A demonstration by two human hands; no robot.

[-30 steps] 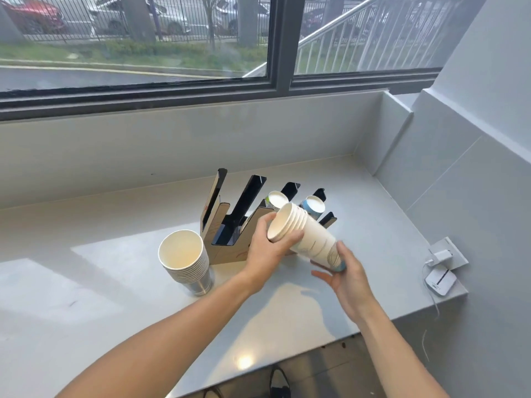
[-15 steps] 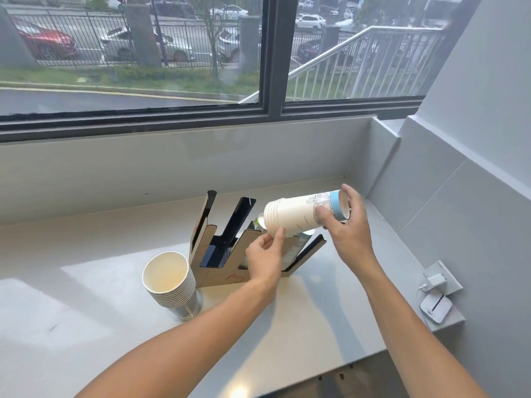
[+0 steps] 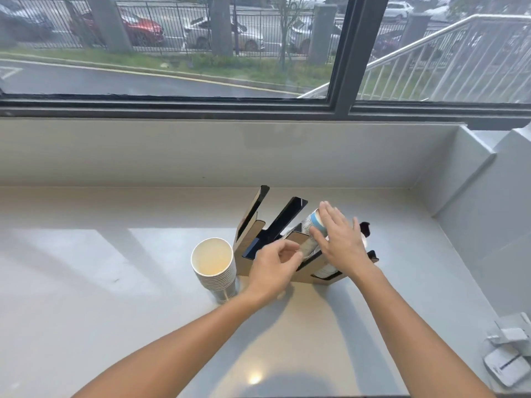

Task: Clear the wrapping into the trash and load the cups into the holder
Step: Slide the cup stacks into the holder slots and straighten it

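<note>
A wooden and black cup holder [image 3: 247, 231] with slanted slots stands on the grey counter [image 3: 115, 282]. A sleeve of white paper cups [image 3: 313, 222] with a blue band lies tilted in a middle slot, base end up. My right hand [image 3: 340, 244] rests flat on that base end, fingers straight and apart. My left hand [image 3: 273, 268] is curled at the lower part of the sleeve by the holder's front divider. A second stack of paper cups [image 3: 214, 262] stands upright, mouth up, just left of the holder. More cups [image 3: 326, 272] sit in the right-hand slot.
A window and low wall run along the back of the counter. A side wall closes the right end. A white charger and small device [image 3: 505, 366] lie at the counter's near right corner. Neither wrapping nor a trash bin is in view.
The sleeve of cups went from being held level in the air by both hands to lying in the holder's slot. My right hand moved onto its base end and flattened.
</note>
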